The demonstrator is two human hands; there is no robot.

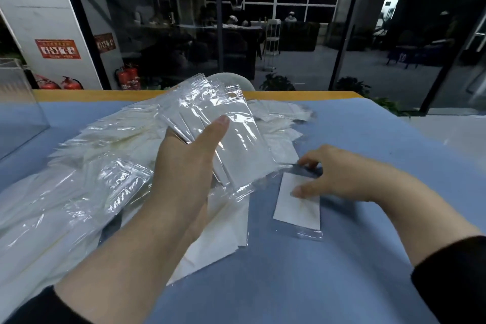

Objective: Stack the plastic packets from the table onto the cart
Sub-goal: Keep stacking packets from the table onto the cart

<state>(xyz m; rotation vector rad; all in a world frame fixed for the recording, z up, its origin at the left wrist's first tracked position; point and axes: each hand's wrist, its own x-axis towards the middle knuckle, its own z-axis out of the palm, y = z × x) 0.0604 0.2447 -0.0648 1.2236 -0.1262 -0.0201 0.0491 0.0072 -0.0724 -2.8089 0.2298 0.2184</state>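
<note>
Mostly crinkly clear packets (pixel 221 137), flat rectangles

A single head-worn wide-angle camera looks forward and down from close above the blue-covered table (pixel 342 258), both forearms entering from the near edge. It faces the far dark glass wall (pixel 289 21), whose straight frames bow toward the picture's edges.
</note>
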